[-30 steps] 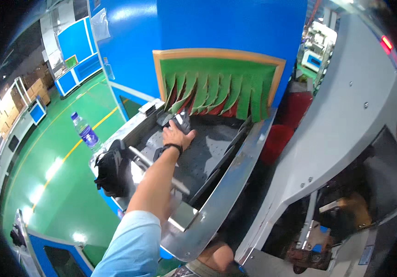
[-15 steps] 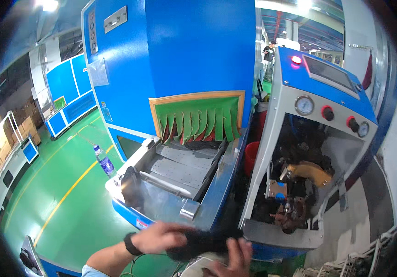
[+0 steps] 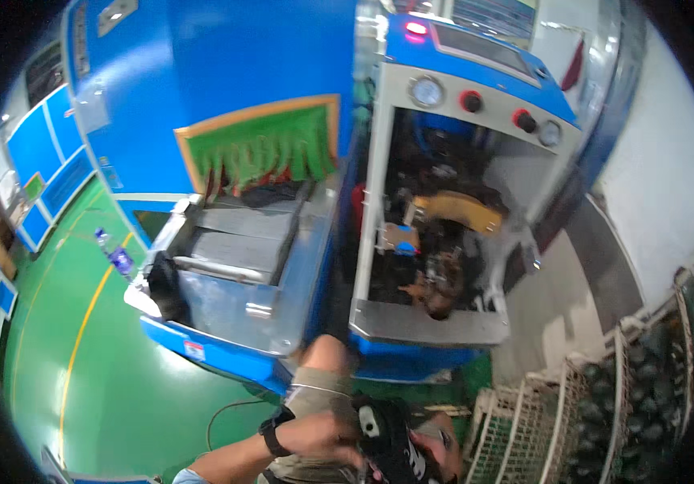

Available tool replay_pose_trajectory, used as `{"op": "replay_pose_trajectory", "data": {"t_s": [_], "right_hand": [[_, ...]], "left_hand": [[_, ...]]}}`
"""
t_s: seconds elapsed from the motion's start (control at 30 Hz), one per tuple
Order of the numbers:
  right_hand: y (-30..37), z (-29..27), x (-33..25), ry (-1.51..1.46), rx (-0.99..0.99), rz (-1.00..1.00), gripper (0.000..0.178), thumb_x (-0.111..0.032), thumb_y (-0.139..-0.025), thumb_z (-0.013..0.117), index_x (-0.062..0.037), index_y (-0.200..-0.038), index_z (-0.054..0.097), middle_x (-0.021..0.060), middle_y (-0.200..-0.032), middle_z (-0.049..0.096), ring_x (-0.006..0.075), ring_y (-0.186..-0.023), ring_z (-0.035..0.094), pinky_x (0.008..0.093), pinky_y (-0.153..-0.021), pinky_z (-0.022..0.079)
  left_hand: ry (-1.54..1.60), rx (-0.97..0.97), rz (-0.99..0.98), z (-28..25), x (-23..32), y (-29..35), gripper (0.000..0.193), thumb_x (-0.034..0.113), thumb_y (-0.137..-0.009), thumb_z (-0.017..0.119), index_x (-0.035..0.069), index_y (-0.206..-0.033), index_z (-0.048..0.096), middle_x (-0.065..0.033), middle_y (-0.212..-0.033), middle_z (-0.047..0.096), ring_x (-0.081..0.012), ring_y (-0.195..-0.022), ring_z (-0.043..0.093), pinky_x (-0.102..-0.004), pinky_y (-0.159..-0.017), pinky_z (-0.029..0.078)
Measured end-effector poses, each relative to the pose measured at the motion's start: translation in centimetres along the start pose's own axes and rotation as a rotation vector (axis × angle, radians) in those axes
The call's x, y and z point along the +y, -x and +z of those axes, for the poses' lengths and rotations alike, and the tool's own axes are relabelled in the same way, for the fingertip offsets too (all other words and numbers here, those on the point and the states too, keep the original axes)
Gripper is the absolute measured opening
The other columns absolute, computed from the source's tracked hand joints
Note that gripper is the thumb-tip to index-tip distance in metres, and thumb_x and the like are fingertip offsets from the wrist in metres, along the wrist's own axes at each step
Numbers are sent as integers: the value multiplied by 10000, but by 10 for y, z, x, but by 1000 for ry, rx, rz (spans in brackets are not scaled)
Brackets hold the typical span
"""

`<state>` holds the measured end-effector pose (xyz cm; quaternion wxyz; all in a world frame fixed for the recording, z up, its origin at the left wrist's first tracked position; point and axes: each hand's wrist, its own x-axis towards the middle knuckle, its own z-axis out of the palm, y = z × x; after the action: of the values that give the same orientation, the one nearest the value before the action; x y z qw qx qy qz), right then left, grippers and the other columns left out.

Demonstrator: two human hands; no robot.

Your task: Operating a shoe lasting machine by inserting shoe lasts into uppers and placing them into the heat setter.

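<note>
Low in front of me I hold a black shoe upper with white markings (image 3: 391, 442), close to my lap. Its left side is gripped by my left hand (image 3: 323, 436), which wears a dark wristband; the fingers are somewhat blurred. On the other side, my right hand (image 3: 441, 452) is closed on it, its fingers partly hidden. Ahead on the left is a blue machine's metal conveyor (image 3: 238, 254), leading to an opening hung with green strip curtains (image 3: 262, 149). A second dark piece (image 3: 168, 289) lies on the conveyor's front left corner.
A clear bottle with a purple label (image 3: 119, 258) stands by that corner. To the right is a smaller machine (image 3: 431, 323) with gauges, red-ringed knobs and a yellow curved part (image 3: 460, 211). A rack (image 3: 516, 427) with several dark rounded things stands at the lower right.
My view has swung right and down, so the machines appear further left and higher. The black upper has come closer to my lap, turned so its white markings show, still between both hands.
</note>
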<state>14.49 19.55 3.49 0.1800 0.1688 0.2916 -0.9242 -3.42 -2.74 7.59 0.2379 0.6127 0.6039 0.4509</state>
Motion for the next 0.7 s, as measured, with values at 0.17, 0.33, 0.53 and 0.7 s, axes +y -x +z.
{"op": "replay_pose_trajectory", "data": {"t_s": [0.17,0.33,0.53,0.7], "right_hand": [[-23,-103,-31,-211,244,-382,587,-255,-927,653,30,-1410,477,142,-1234,645,282,-1125,617,394,-1028,460],[2,88,-179,1053,494,-981,863,-110,-808,787,58,-1513,317,131,-1383,546,164,-1223,522,301,-1070,381],[-42,126,-278,1434,524,-977,793,-61,-803,761,14,-1496,385,144,-1344,596,157,-1172,563,285,-1020,425],[-96,136,-320,2032,775,-730,800,-295,-728,767,-209,-1470,480,316,-998,636,448,-975,624,441,-898,494]], "left_hand": [[297,79,-38,28,23,-52,207,142,-942,672,-18,-810,683,-138,-652,545,-313,-648,587,-379,-593,458],[648,291,-468,6,33,-84,325,259,-979,652,22,-756,648,7,-644,521,-87,-609,488,-264,-583,381],[1281,424,-548,-18,-30,-149,186,203,-968,645,48,-864,642,0,-736,615,-102,-635,545,-252,-585,420],[1607,518,-377,-29,-63,-187,169,196,-998,572,46,-948,631,-40,-753,630,-149,-652,573,-267,-576,438]]}}
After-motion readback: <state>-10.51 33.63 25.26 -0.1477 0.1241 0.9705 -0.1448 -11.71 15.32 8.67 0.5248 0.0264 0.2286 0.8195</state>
